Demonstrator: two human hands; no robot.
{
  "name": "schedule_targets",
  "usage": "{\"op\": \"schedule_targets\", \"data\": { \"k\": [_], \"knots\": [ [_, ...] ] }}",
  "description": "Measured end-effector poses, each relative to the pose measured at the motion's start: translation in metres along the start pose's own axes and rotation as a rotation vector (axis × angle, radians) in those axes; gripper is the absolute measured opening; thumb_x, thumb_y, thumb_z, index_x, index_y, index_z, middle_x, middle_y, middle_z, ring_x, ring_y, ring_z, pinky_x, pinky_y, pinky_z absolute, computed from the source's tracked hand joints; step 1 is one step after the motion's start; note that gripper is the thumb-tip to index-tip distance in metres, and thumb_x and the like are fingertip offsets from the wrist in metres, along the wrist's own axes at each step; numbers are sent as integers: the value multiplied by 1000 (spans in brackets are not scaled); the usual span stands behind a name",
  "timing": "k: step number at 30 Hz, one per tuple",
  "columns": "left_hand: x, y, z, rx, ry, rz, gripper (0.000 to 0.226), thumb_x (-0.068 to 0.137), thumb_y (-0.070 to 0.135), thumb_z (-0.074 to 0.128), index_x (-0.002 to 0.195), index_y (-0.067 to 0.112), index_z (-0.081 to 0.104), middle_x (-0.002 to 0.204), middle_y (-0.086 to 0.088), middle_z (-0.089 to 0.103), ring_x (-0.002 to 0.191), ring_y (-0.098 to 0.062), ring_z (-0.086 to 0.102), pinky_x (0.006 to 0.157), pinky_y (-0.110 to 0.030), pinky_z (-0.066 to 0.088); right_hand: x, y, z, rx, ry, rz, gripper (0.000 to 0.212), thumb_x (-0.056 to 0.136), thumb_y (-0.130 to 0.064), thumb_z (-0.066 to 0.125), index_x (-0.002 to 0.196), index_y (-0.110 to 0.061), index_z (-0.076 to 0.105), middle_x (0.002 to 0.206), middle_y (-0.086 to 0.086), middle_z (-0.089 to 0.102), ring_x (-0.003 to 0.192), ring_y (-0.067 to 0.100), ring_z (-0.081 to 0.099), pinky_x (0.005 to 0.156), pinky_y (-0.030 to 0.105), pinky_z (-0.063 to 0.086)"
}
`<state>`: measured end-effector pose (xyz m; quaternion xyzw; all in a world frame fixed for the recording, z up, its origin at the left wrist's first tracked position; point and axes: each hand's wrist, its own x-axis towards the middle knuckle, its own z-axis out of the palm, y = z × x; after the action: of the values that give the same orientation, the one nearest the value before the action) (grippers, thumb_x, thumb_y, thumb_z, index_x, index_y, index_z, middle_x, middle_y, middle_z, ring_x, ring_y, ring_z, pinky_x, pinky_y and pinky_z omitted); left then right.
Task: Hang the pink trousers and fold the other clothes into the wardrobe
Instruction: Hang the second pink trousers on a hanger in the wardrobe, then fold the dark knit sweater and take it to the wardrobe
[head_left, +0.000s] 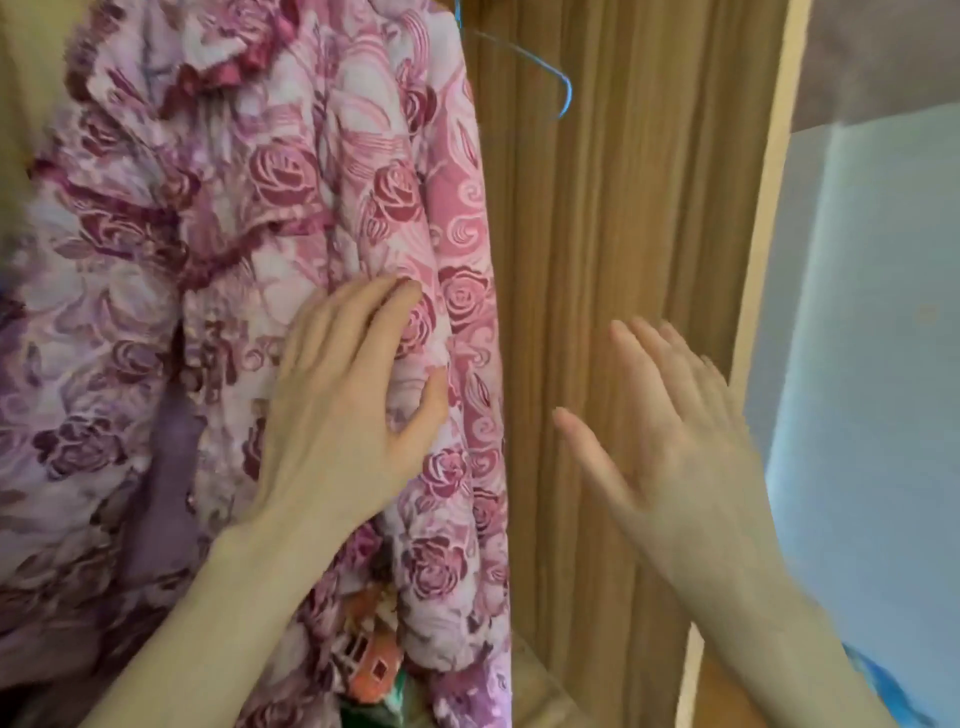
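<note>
Pink rose-patterned quilted trousers (457, 234) hang inside the wardrobe from a blue wire hanger (563, 88) at the top. My left hand (343, 405) lies flat against this fabric, fingers straight, thumb pressing a fold. My right hand (670, 431) is held open in the air to the right of the garment, fingers spread and holding nothing, in front of the wooden wardrobe wall (623, 234).
A purple-pink floral quilted garment (156, 234) hangs to the left, filling that side. An orange and green patterned cloth (371, 670) shows below. The wardrobe's pale front edge (763, 208) runs down the right, with a light blue surface (872, 364) beyond.
</note>
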<state>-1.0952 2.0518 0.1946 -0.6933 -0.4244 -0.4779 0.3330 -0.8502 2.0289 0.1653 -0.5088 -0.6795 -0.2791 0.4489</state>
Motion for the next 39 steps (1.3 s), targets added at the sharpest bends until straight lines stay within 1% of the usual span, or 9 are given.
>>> {"op": "schedule_targets", "data": {
  "k": [4, 9, 11, 14, 17, 22, 29, 34, 39],
  "knots": [
    [-36, 22, 22, -164, -73, 65, 58, 99, 36, 55, 149, 7, 52, 152, -10, 52, 144, -31, 44, 124, -46, 29, -50, -7, -18, -105, -18, 132, 73, 102, -60, 45, 157, -13, 39, 162, 6, 41, 156, 23, 29, 126, 50, 26],
    [-80, 53, 52, -379, -184, 95, 57, 99, 36, 56, 148, 6, 53, 150, -11, 54, 143, -32, 46, 121, -51, 34, -108, -5, -39, -315, -97, 304, 76, 102, -68, 35, 160, -19, 34, 167, 2, 34, 158, 19, 23, 128, 46, 21],
    [-96, 68, 61, -441, -237, 94, 58, 99, 36, 57, 149, 7, 53, 151, -10, 54, 145, -31, 45, 121, -53, 34, -128, -1, -48, -375, -131, 355, 77, 102, -70, 31, 161, -19, 34, 167, 2, 34, 157, 20, 23, 128, 48, 22],
    [-113, 91, 70, -519, -319, 108, 59, 101, 39, 54, 150, 9, 51, 154, -9, 52, 148, -27, 41, 122, -52, 32, -154, 3, -64, -449, -161, 432, 78, 102, -70, 32, 161, -19, 32, 167, 3, 33, 158, 20, 21, 128, 50, 22],
    [-128, 120, 82, -626, -337, 142, 57, 101, 39, 56, 149, 8, 53, 153, -10, 53, 148, -27, 43, 121, -53, 34, -179, 10, -82, -520, -149, 496, 78, 102, -66, 35, 160, -15, 34, 166, 6, 35, 157, 24, 25, 127, 52, 25],
    [-149, 193, 96, -801, -409, 233, 58, 102, 43, 55, 149, 8, 52, 154, -10, 53, 148, -26, 43, 122, -46, 34, -233, 29, -128, -694, -161, 644, 74, 104, -62, 42, 159, -12, 37, 165, 8, 38, 157, 22, 25, 128, 47, 22],
    [-176, 312, 101, -1068, -474, 349, 56, 103, 39, 55, 147, 6, 53, 154, -12, 52, 148, -29, 43, 118, -56, 37, -299, 53, -194, -966, -98, 805, 68, 103, -55, 52, 154, -12, 45, 161, 9, 44, 155, 24, 32, 128, 46, 22],
    [-189, 384, 105, -1137, -507, 502, 56, 101, 42, 56, 147, 10, 54, 153, -8, 53, 149, -26, 42, 121, -53, 34, -354, 61, -237, -1075, 17, 1013, 66, 101, -57, 50, 151, -14, 48, 159, 6, 47, 155, 22, 31, 127, 46, 23],
    [-210, 434, 99, -1240, -591, 629, 59, 101, 47, 52, 148, 11, 53, 153, -8, 53, 149, -27, 42, 122, -51, 32, -398, 36, -269, -1198, -14, 1227, 66, 103, -59, 48, 154, -17, 43, 162, 6, 42, 156, 22, 28, 128, 46, 21]
  ]
}}
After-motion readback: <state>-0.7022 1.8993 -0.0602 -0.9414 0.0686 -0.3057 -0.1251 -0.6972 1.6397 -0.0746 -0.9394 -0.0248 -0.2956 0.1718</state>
